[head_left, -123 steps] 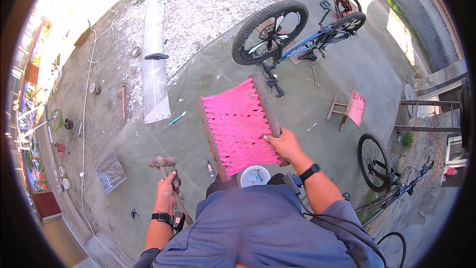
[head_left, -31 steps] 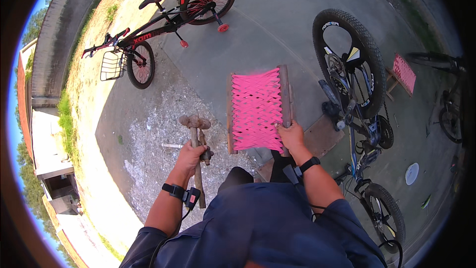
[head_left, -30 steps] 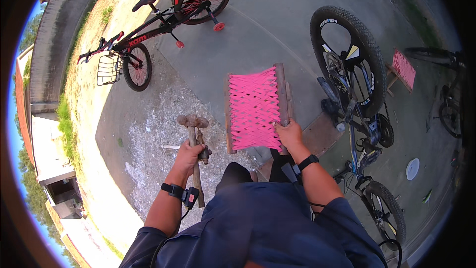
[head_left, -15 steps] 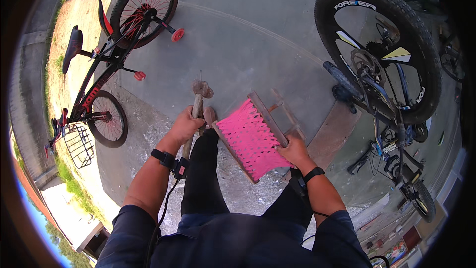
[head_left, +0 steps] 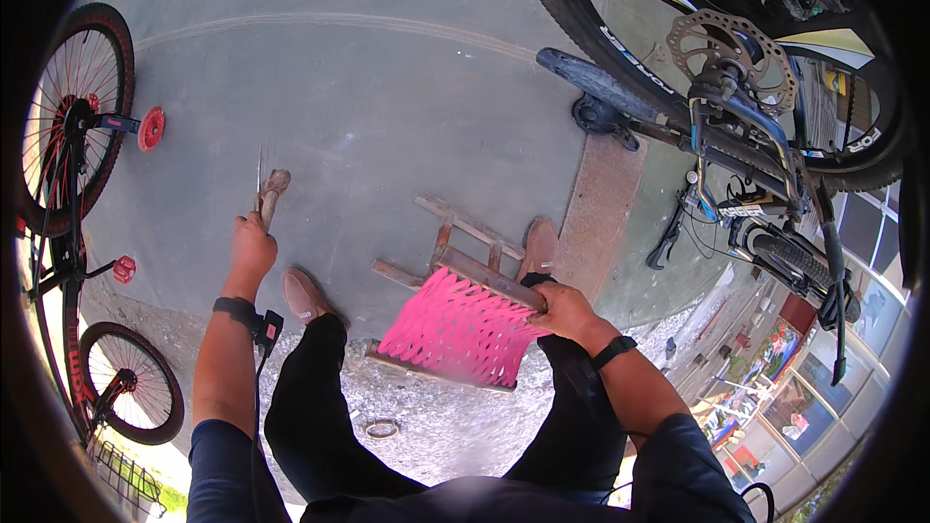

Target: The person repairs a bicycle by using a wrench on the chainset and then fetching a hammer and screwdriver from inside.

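My left hand point(head_left: 254, 250) is closed around the wooden handle of a hammer point(head_left: 275, 192) with a worn brown head. Thin metal prongs or rods point(head_left: 260, 172) stick up beside the hammer from the same hand; their kind is unclear. In front of my legs is a small wooden stool point(head_left: 465, 324) with a seat of woven pink strips, tilted so that its legs point away from me. My right hand point(head_left: 565, 310) grips the right end of its upper seat rail. Both of my shoes show on the ground, on either side of the stool.
A black and red bicycle point(head_left: 73, 261) with a training wheel point(head_left: 151, 129) stands at the left. On the right a larger bicycle point(head_left: 736, 145) fills the upper side, near a brown board point(head_left: 599, 218) on the ground. A small ring point(head_left: 382, 428) lies between my legs.
The view has shifted, so the left bicycle sits farther left. My left hand with the hammer has moved away from my left leg. The stool is turned, its legs now pointing farther forward.
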`<state>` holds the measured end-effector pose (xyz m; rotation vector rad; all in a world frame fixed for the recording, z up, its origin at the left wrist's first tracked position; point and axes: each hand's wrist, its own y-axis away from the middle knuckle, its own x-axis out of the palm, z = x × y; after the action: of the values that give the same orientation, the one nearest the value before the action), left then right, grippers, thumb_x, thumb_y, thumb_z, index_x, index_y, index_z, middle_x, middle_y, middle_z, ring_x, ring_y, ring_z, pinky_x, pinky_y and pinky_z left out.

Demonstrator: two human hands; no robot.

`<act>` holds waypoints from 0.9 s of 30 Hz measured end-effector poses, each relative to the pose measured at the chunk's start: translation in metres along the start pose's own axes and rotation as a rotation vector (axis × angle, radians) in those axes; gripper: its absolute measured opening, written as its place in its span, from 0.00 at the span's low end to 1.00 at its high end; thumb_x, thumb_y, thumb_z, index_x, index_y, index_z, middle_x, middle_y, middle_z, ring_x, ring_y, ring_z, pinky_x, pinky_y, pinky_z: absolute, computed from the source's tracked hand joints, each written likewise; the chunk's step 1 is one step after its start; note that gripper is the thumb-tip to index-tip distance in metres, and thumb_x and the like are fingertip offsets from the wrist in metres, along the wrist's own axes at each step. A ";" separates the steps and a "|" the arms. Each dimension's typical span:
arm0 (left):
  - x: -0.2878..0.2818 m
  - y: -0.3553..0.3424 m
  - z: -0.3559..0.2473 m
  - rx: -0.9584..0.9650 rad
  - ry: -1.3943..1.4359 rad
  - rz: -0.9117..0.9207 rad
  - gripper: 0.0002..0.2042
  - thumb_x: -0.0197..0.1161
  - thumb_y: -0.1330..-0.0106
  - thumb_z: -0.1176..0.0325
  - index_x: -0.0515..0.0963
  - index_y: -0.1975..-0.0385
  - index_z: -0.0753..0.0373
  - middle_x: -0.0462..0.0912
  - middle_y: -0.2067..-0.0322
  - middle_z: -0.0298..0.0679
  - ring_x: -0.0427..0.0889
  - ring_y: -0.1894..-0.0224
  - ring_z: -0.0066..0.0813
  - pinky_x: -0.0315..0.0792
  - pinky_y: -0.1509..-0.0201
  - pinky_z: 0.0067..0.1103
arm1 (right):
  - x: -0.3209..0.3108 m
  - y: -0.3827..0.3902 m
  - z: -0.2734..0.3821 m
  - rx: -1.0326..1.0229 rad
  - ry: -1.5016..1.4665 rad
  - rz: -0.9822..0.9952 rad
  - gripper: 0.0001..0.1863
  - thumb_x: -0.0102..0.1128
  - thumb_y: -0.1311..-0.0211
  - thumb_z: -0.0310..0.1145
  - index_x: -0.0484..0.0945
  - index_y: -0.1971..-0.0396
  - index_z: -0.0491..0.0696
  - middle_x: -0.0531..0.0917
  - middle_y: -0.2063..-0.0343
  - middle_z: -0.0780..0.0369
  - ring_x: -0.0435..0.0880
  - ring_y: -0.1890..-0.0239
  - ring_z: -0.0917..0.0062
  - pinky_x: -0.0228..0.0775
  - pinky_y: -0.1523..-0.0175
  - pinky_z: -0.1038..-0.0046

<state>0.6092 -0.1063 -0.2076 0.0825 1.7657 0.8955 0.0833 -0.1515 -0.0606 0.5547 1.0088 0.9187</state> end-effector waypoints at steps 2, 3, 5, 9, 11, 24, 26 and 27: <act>0.007 0.006 0.000 0.006 -0.012 -0.002 0.19 0.60 0.49 0.76 0.70 0.55 0.68 0.71 0.54 0.59 0.78 0.61 0.58 0.75 0.56 0.39 | 0.001 -0.006 -0.010 0.008 0.065 0.002 0.24 0.70 0.58 0.39 0.79 0.59 0.47 0.81 0.63 0.56 0.80 0.57 0.61 0.71 0.52 0.67; 0.004 0.015 0.003 0.002 -0.027 -0.003 0.20 0.61 0.49 0.75 0.70 0.54 0.68 0.70 0.53 0.59 0.78 0.60 0.58 0.75 0.55 0.38 | 0.001 -0.006 -0.008 0.005 0.090 0.007 0.24 0.70 0.58 0.38 0.78 0.58 0.47 0.80 0.62 0.56 0.80 0.56 0.61 0.71 0.52 0.67; -0.001 0.041 0.002 0.047 0.057 -0.037 0.23 0.63 0.49 0.73 0.70 0.51 0.67 0.71 0.53 0.58 0.78 0.59 0.56 0.75 0.53 0.37 | 0.002 -0.002 0.005 0.128 0.132 0.075 0.30 0.70 0.56 0.39 0.74 0.51 0.46 0.78 0.57 0.54 0.77 0.52 0.60 0.69 0.47 0.66; -0.044 0.080 -0.029 0.053 0.139 -0.017 0.25 0.67 0.50 0.69 0.71 0.49 0.67 0.75 0.55 0.56 0.78 0.58 0.52 0.74 0.50 0.35 | -0.003 0.017 0.033 0.216 0.141 -0.026 0.36 0.69 0.53 0.41 0.68 0.44 0.43 0.75 0.51 0.50 0.75 0.47 0.58 0.66 0.42 0.66; -0.075 0.100 -0.054 0.057 0.199 0.020 0.24 0.66 0.49 0.68 0.72 0.51 0.68 0.77 0.56 0.56 0.79 0.57 0.50 0.74 0.50 0.34 | -0.002 0.034 0.035 0.226 0.076 -0.122 0.37 0.69 0.52 0.41 0.66 0.43 0.42 0.73 0.48 0.49 0.74 0.45 0.58 0.65 0.40 0.66; -0.378 0.275 -0.409 0.298 1.082 0.217 0.23 0.60 0.33 0.61 0.68 0.45 0.69 0.77 0.49 0.45 0.77 0.46 0.35 0.70 0.49 0.22 | -0.129 0.258 -0.060 0.108 -0.702 -0.494 0.26 0.67 0.43 0.33 0.70 0.46 0.42 0.82 0.63 0.58 0.82 0.61 0.76 0.75 0.55 0.75; -0.411 0.295 -0.447 0.309 1.179 0.186 0.25 0.58 0.32 0.57 0.66 0.43 0.68 0.75 0.47 0.46 0.75 0.44 0.35 0.69 0.47 0.24 | -0.132 0.284 -0.115 0.173 -0.749 -0.594 0.25 0.66 0.42 0.32 0.70 0.47 0.41 0.82 0.63 0.59 0.81 0.62 0.78 0.75 0.55 0.76; -0.425 0.301 -0.465 0.326 1.208 0.181 0.26 0.57 0.31 0.54 0.65 0.42 0.68 0.74 0.45 0.46 0.74 0.43 0.35 0.68 0.45 0.26 | -0.141 0.306 -0.138 0.203 -0.777 -0.640 0.25 0.66 0.42 0.32 0.70 0.47 0.41 0.82 0.63 0.60 0.81 0.62 0.79 0.75 0.55 0.76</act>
<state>0.2767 -0.3346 0.3622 -0.1238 3.0636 0.8171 -0.1912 -0.1142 0.1764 0.6311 0.5006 -0.0005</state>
